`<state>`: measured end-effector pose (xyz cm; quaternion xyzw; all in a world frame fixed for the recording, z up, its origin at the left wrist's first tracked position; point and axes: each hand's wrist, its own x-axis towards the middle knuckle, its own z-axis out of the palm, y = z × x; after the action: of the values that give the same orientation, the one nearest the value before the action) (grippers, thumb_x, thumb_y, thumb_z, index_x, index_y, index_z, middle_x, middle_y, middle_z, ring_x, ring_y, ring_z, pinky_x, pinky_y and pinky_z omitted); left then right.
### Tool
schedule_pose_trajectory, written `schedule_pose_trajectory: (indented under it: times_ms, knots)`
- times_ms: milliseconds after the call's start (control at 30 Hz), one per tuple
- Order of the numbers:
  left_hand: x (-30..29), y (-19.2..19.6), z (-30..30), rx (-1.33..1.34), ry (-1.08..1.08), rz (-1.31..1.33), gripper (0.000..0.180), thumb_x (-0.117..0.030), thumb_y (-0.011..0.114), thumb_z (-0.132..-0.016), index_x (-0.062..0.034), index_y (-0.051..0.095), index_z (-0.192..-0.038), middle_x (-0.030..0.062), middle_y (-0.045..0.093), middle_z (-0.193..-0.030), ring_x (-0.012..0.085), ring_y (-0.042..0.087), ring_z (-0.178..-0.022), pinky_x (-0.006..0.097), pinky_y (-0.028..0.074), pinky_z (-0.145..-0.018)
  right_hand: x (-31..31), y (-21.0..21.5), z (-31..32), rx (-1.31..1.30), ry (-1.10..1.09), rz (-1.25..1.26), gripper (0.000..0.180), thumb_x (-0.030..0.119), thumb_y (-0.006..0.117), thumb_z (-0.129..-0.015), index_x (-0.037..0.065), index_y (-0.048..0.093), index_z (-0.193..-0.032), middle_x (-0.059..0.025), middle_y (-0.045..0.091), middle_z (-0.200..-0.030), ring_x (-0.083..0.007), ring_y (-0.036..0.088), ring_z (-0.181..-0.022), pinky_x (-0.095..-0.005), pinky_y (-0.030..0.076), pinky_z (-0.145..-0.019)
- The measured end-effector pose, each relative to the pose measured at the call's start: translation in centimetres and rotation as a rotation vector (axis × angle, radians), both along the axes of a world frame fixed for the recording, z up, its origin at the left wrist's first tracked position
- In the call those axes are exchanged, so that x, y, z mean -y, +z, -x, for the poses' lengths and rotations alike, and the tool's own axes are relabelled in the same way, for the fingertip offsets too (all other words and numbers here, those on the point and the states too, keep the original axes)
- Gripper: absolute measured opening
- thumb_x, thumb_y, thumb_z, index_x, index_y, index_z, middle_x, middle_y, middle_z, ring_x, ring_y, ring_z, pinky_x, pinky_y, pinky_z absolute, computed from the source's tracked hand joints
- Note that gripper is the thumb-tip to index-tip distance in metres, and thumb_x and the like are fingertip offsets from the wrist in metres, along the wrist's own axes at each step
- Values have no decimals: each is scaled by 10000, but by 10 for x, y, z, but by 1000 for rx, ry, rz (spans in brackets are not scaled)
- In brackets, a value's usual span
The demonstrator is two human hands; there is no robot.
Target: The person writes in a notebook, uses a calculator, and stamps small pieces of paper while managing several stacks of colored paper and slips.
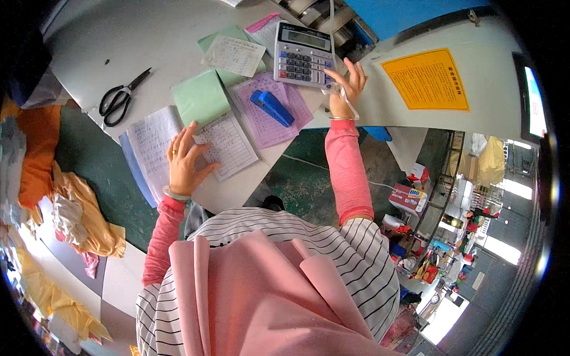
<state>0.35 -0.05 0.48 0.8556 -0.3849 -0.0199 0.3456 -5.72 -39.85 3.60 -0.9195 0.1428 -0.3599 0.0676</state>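
Fingers spread, my left hand (186, 161) rests across an open notebook (149, 139) with handwritten lines and a white form pad (231, 145) whose green cover (200, 98) is folded back. My right hand (347, 89) is at the right edge of a grey calculator (304, 39), its fingers apart and one fingertip over the keys. A blue stapler (272, 108) lies on purple printed forms (267, 135) between my hands. Farther back, a handwritten slip (235, 56) overlaps another green sheet. Black-handled scissors (122, 98) lie to the left.
The table's (172, 44) front edge runs close to my body. Right of the calculator, an orange-yellow printed sheet (426, 79) sits on a pale panel beside a screen (534, 104). Orange and yellow cloth (83, 204) hangs at left. Boxes (408, 199) and mixed goods stand at right.
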Motion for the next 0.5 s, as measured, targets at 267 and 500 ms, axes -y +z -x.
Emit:
schedule_pose_trajectory:
  times_ms: [267, 500]
  knots:
    - [1, -1, 1, 48, 7, 1, 450, -335, 770, -574, -121, 611, -938, 118, 350, -1380, 286, 343, -1252, 423, 219, -1024, 16, 13, 22, -77, -3, 118, 497, -70, 657, -492, 293, 686, -830, -2, 473, -1239, -292, 321, -1240, -545, 119, -1060]
    - [-1, -3, 1, 50, 1, -2, 453, -362, 754, -595, -117, 614, -950, 125, 345, -1382, 290, 339, -1253, 426, 217, -1023, 13, 7, 18, -105, 28, 125, 459, -22, 698, -500, 308, 681, -819, -4, 469, -1242, -287, 321, -1244, -552, 123, -1063]
